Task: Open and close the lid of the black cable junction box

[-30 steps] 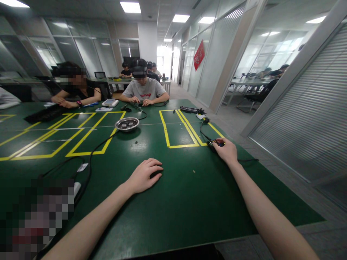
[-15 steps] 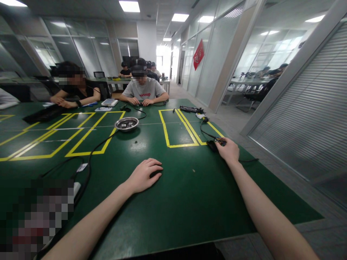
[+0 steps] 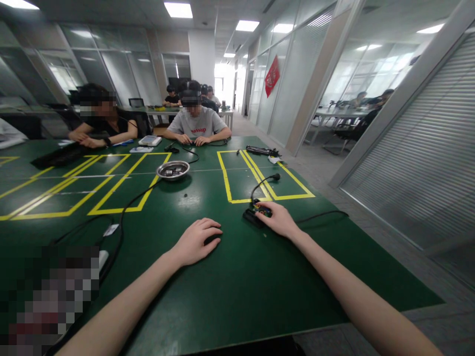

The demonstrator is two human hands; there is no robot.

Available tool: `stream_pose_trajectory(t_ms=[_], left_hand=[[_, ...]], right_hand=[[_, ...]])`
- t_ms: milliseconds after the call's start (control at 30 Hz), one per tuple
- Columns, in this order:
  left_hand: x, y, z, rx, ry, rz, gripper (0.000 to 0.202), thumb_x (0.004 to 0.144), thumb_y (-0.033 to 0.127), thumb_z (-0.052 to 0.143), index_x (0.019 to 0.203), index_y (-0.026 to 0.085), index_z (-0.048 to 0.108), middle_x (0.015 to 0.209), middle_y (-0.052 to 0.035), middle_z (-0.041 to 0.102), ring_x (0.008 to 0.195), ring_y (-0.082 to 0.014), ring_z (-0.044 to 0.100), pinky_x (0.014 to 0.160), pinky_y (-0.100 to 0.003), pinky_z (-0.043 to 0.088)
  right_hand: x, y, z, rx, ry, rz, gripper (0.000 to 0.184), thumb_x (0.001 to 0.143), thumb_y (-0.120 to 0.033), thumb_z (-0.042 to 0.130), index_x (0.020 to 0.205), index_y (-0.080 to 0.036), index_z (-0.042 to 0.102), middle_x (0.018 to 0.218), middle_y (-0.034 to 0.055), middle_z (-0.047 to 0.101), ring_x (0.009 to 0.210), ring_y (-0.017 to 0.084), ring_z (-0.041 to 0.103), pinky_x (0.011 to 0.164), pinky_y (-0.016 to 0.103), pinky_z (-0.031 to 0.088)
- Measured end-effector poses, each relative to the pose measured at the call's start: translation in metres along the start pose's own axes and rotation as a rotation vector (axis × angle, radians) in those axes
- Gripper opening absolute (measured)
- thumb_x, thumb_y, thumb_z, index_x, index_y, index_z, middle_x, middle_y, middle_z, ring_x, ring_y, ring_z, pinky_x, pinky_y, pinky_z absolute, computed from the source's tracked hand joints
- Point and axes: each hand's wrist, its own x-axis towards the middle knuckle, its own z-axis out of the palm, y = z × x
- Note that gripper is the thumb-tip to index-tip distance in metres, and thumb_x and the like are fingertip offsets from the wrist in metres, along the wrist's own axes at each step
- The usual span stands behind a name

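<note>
Right hand [image 3: 280,218] grips device [image 3: 251,217], which lies left of it, between both hands, long axis hard to tell; left hand [image 3: 196,240], half-curled, shows nothing held.

You are in an office serving as a workroom. Noted: grey-framed glass partition [image 3: 404,96] with pale horizontal blinds [image 3: 411,158], white rectangular ceiling panels [image 3: 178,10], your green flat-topped table [image 3: 260,296] marked in yellow tape [image 3: 224,178].

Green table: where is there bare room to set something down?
Widest: the table between both forearms, from its near edge up toward the left hand and right hand. Smaller: between the metal bowl and yellow tape right of it. Crowded: at the right hand, with the black device and cables.
</note>
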Motion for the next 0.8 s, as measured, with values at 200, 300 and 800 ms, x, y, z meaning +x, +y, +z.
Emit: stream_pose_trajectory(t_ms=[200, 300, 800], left_hand=[[-0.001, 0.009, -0.007, -0.092, 0.046, 0.059, 0.045, 0.088, 0.041, 0.073, 0.127, 0.021, 0.065, 0.123, -0.0122, 0.068, 0.114, -0.0279, 0.063, 0.098, -0.044, 0.053], [-0.001, 0.013, -0.009, -0.108, 0.008, 0.1, 0.038, 0.082, 0.046, 0.078, 0.109, 0.02, 0.071, 0.113, -0.0105, 0.069, 0.106, -0.0272, 0.064, 0.094, -0.043, 0.053], [-0.002, 0.011, -0.003, -0.011, -0.018, -0.011, 0.056, 0.082, 0.05, 0.077, 0.13, 0.022, 0.067, 0.135, -0.0133, 0.063, 0.127, -0.0348, 0.053, 0.107, -0.055, 0.05]], right_hand=[[-0.03, -0.062, 0.018, 0.265, -0.398, -0.498, 0.043, 0.08, -0.026, 0.08, 0.122, -0.021, 0.072, 0.109, 0.0071, 0.073, 0.097, 0.022, 0.071, 0.087, 0.033, 0.056], [-0.035, -0.069, 0.019, 0.309, -0.417, -0.551, 0.045, 0.081, -0.028, 0.081, 0.125, -0.021, 0.07, 0.111, 0.0077, 0.071, 0.097, 0.022, 0.07, 0.087, 0.032, 0.055], [-0.026, -0.051, 0.014, 0.33, -0.289, -0.463, 0.035, 0.081, -0.025, 0.076, 0.115, -0.02, 0.073, 0.102, 0.0061, 0.077, 0.084, 0.019, 0.071, 0.07, 0.027, 0.055]])
